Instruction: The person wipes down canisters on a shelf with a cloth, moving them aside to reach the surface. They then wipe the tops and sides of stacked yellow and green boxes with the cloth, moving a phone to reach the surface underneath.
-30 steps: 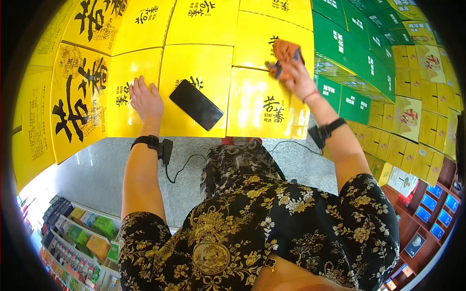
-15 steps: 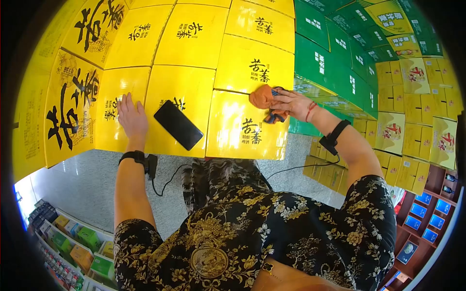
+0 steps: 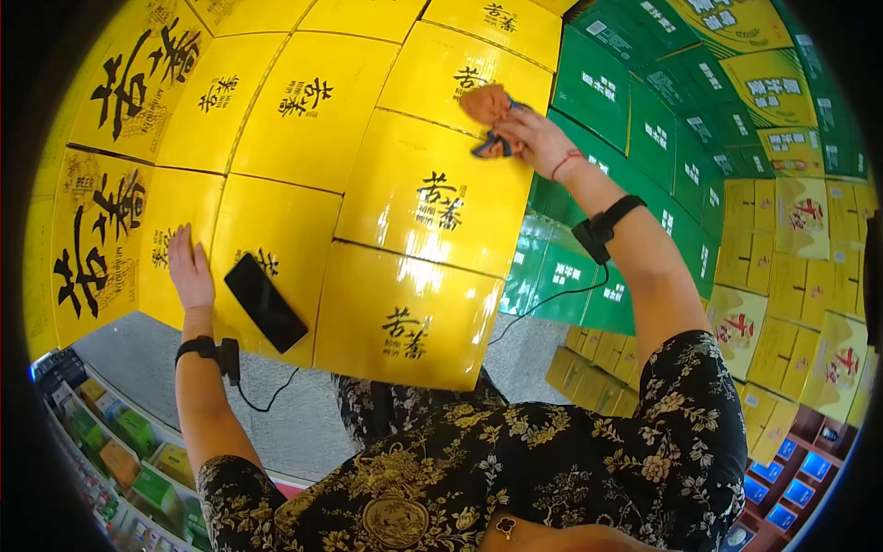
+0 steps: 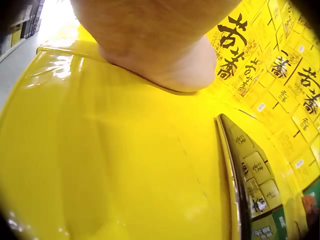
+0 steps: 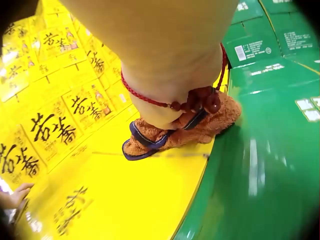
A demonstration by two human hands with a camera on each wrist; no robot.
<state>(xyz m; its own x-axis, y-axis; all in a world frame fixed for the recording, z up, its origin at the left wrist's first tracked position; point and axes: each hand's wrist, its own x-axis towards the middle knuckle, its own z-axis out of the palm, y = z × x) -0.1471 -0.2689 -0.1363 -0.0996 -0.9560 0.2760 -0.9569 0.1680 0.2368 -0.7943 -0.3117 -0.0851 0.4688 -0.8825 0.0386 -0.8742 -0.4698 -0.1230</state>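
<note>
An orange-brown cloth (image 3: pixel 485 104) with dark blue edging lies bunched under my right hand (image 3: pixel 540 140), on a yellow box (image 3: pixel 451 156) near the green ones. In the right wrist view the cloth (image 5: pixel 195 131) spreads below the hand, its fingers hidden. My left hand (image 3: pixel 191 271) rests flat on the yellow boxes at the left, fingers extended. Just right of it lies a black phone (image 3: pixel 265 304), face up; the left wrist view shows the phone (image 4: pixel 250 185) with boxes reflected in its screen, and the heel of the left hand (image 4: pixel 175 65) on the box.
Green boxes (image 3: pixel 598 92) adjoin the yellow stack on the right, with more yellow boxes (image 3: pixel 782 258) beyond. Taller yellow boxes (image 3: pixel 97 248) with large black characters stand at the left. Grey floor (image 3: pixel 313 414) and loose cables show near the body; shelves stand at the lower left.
My right hand has moved with the cloth, first toward me and left, then away over a farther box. My left hand stays beside the phone while the head view has shifted.
</note>
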